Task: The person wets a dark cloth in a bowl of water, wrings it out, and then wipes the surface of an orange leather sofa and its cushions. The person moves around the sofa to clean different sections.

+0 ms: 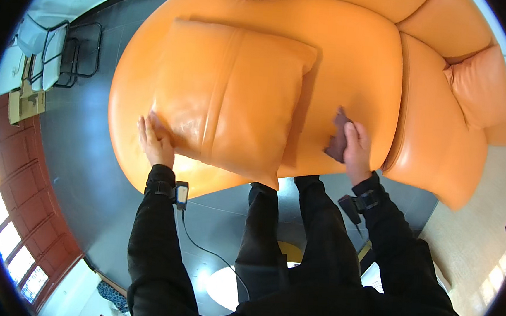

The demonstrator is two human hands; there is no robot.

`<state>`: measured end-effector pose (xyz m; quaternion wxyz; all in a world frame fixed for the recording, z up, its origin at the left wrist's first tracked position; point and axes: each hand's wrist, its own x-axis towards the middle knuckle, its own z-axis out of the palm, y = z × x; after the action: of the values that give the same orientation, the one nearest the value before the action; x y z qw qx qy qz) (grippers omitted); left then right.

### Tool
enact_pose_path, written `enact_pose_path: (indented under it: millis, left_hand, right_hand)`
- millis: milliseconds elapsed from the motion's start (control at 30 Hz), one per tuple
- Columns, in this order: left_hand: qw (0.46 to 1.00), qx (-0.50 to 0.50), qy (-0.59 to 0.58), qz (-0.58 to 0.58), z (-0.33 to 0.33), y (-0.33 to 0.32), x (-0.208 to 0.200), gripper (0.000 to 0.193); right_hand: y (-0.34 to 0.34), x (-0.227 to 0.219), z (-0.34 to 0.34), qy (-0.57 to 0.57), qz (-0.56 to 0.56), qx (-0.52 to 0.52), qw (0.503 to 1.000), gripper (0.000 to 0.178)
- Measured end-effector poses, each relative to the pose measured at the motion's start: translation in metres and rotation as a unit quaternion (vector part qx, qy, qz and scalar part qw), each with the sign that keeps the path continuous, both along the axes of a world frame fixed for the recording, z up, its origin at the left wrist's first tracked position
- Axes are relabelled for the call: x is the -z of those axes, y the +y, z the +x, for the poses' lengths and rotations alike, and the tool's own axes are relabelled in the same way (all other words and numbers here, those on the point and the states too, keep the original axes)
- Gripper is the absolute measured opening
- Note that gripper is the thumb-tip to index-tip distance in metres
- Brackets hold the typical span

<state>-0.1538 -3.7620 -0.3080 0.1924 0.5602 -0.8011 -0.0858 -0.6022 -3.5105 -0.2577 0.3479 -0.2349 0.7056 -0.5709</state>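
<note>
A large square orange cushion [251,93] with a seam down its middle lies on the orange sofa seat [354,59]. At its near left corner rests my left hand [159,142], fingers stretched out and touching the cushion's edge. My right hand [357,153] is closed around a dark brown cloth [339,137], which hangs bunched to the left of the fingers. That cloth is over the seat, to the right of the cushion and apart from it.
A smaller orange cushion [485,86] leans at the sofa's right end. Far left stands a chair [53,56] with a black frame, near a cardboard box [27,104]. Both wrists carry strapped devices; a cable [205,247] trails from the left one. Grey floor [88,164] surrounds the sofa.
</note>
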Motion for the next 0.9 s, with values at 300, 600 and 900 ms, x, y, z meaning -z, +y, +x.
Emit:
enact_pose_path:
  millis: [300,600,900]
  left_hand:
    - [0.992,-0.020,-0.092,0.081,-0.125,-0.034,-0.018,0.068]
    - [0.983,-0.021,-0.132,0.125,-0.121,-0.034,0.003,0.079]
    - [0.976,-0.027,-0.166,0.140,-0.118,-0.035,0.016,0.079]
  right_hand:
    - [-0.247,-0.053,0.066,0.114,-0.132,-0.173,0.969,0.030]
    - [-0.265,0.016,0.101,0.396,0.069,-0.335,0.852,0.026]
    - [-0.159,0.013,0.160,0.331,0.089,-0.542,0.768,0.025]
